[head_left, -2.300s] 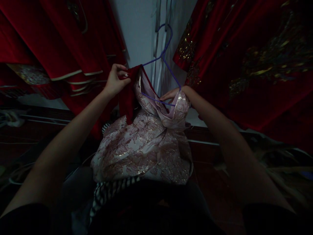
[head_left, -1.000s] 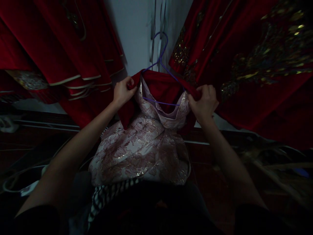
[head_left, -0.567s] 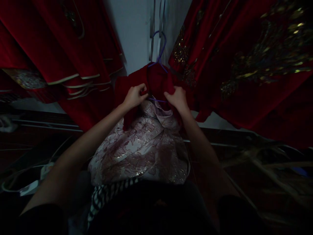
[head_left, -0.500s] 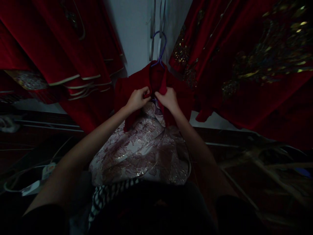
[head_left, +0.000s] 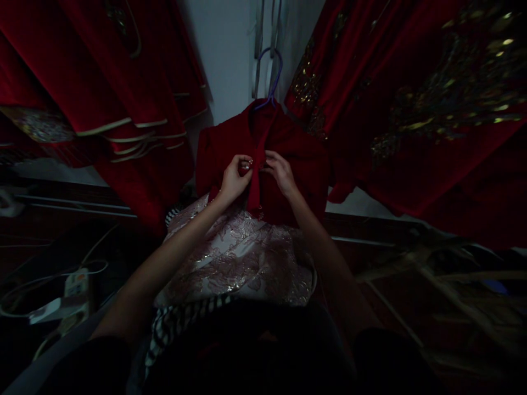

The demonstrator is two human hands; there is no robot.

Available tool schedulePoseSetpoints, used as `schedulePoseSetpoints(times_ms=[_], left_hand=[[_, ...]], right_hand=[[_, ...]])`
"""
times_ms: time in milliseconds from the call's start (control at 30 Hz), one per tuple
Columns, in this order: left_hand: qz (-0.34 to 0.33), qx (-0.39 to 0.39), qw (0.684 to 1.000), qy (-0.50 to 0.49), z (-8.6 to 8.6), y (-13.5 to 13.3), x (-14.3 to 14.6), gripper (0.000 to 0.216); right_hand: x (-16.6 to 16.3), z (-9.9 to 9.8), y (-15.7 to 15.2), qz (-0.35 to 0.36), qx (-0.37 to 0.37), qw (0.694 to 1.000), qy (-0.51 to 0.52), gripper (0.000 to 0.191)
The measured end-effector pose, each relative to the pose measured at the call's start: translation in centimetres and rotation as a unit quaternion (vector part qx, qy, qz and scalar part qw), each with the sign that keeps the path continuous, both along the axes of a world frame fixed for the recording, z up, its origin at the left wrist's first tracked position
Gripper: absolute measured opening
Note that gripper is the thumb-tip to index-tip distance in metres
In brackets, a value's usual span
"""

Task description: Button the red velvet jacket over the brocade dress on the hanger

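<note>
A short dark red jacket (head_left: 300, 159) hangs on a purple wire hanger (head_left: 272, 74) in front of me, over a pink and gold brocade dress (head_left: 239, 258) that spreads out below it. My left hand (head_left: 234, 178) pinches the jacket's left front edge at chest height. My right hand (head_left: 280, 173) pinches the right front edge just beside it. The two hands almost touch at the jacket's front opening. The fingertips are pressed on the cloth; what lies between them is too small to make out.
Red velvet garments with pale trim (head_left: 123, 109) hang at the left. Red garments with gold embroidery (head_left: 432, 93) hang at the right. A white wall (head_left: 226, 60) lies behind the hanger. Cables and a white power strip (head_left: 74, 285) lie on the dark floor at the lower left.
The red jacket has been pulled over the hanger and the pink dress's top. Both hands moved from the shoulders inward and down to the front opening.
</note>
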State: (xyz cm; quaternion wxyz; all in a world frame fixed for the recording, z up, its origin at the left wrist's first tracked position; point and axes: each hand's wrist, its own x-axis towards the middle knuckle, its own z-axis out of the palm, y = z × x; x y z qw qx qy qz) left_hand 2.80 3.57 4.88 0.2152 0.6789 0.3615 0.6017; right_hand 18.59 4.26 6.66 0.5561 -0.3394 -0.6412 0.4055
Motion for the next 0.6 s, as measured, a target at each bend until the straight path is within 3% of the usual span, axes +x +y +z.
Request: schedulePoseSetpoints(times_ms=[267, 400, 600], left_hand=[[0.054, -0.015, 0.998, -0.043, -0.1, -1.2, 0.7, 0.012], [0.026, -0.022, 0.999, -0.019, 0.2, -1.3, 0.2, 0.010], [0.005, -0.027, 0.999, 0.030, 1.2, -1.3, -0.6, 0.012]], right_hand=[[0.4, -1.1, -0.2, -0.043, 0.038, 0.998, -0.028, 0.049], [0.1, -1.3, -0.4, -0.031, 0.050, 0.998, -0.029, 0.057], [-0.3, -1.4, -0.4, -0.067, 0.066, 0.995, -0.039, 0.055]])
